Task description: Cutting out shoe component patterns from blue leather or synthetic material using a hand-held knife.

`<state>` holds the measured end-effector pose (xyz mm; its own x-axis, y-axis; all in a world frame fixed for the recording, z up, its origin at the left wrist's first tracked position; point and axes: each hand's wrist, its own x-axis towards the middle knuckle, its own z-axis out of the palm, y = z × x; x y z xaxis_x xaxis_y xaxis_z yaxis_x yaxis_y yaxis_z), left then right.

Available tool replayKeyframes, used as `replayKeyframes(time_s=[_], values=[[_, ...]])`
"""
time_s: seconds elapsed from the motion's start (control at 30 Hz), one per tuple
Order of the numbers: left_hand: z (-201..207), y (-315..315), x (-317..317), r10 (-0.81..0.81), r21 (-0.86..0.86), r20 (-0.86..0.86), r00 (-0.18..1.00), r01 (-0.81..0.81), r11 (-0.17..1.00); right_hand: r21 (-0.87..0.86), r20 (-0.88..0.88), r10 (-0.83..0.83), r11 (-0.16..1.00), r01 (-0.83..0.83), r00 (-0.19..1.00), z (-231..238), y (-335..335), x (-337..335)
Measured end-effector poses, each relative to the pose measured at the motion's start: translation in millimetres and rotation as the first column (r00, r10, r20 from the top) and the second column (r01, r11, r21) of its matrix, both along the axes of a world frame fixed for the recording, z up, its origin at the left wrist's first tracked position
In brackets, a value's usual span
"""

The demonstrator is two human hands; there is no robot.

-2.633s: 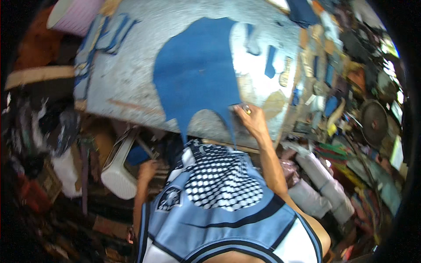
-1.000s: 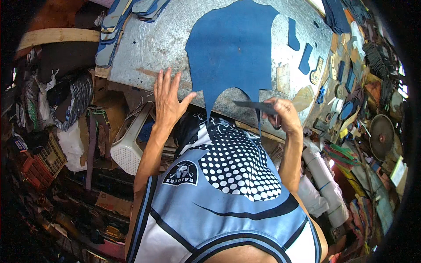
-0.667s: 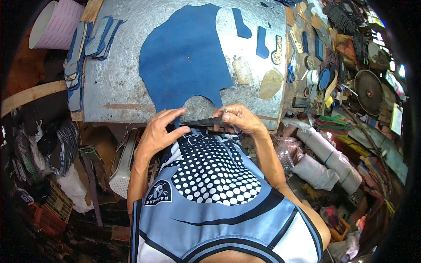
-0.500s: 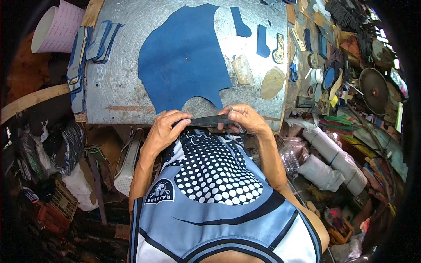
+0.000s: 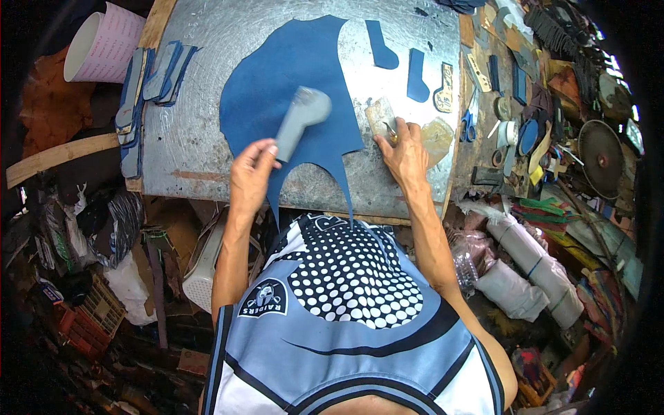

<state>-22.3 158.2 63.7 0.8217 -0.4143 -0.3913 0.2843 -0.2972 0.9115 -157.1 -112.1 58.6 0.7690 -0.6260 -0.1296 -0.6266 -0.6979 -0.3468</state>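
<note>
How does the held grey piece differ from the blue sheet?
The grey piece is small with one rounded end; the blue sheet is large and irregular. The left hand holds the grey piece; the blue sheet lies mostly on the table. Both look flat.

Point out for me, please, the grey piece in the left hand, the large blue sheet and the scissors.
Grey piece (image 5: 297, 126): head view, on the middle of its straight part.
Large blue sheet (image 5: 280, 86): head view, on its flat middle area.
Scissors (image 5: 469, 122): head view, on their blue handles.
</note>
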Motion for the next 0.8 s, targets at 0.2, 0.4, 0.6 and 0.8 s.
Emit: replayKeyframes(time_s=[0.2, 0.4, 0.6, 0.8], values=[[-9, 47, 48, 0.253, 0.059, 0.124, 0.959, -0.262, 0.963, 0.005, -0.048, 0.016, 1.000, -0.016, 0.999, 0, 5, 6], [-18, 62, 75, 0.220, 0.183, 0.177, 0.959, -0.252, 0.950, 0.058, 0.040, -0.076, 0.996, 0.074, 0.996, -7, -7, -4], [-52, 99, 98, 0.293, 0.286, 0.183, 0.939, -0.336, 0.898, -0.088, -0.093, -0.339, 0.939, 0.331, 0.936, -1, -52, -46], [-32, 41, 89, -0.248, 0.464, 0.800, 0.546, -0.304, 0.832, -0.114, -0.211, -0.407, 0.913, 0.391, 0.889, -8, -65, -63]])
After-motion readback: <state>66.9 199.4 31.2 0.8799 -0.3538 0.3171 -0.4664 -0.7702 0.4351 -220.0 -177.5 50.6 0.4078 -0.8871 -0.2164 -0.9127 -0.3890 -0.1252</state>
